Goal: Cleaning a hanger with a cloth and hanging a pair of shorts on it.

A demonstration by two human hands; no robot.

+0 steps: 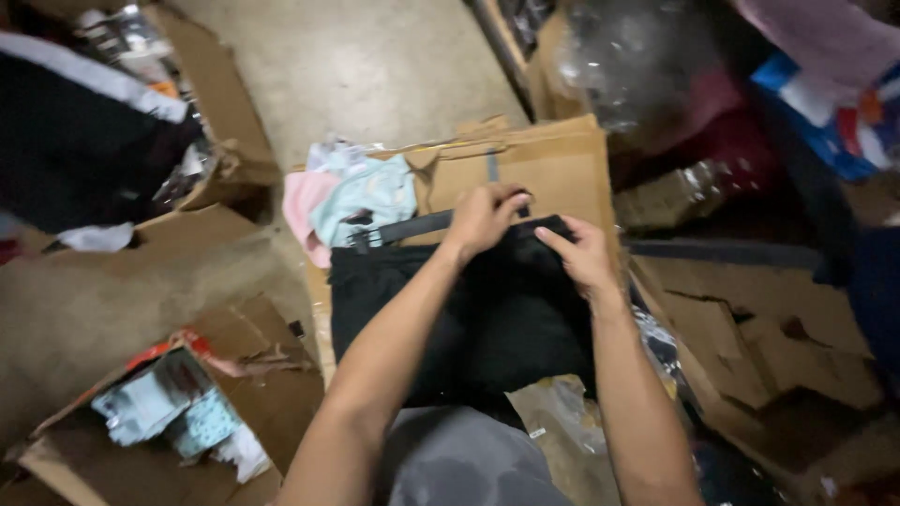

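A black garment (506, 309) lies spread on a flattened brown cardboard box (553, 169) in front of me. My left hand (483, 218) grips its top edge near a dark grey strap (403, 229) that runs off to the left. My right hand (583, 256) pinches the same top edge a little to the right. Both forearms reach in from the bottom of the view.
Pink and pale blue clothes (352, 197) lie bunched at the left of the cardboard. An open box (159, 412) with light blue packets sits at lower left. A box of dark clothing (84, 131) is at upper left. Plastic wrap and coloured fabric pile up at upper right.
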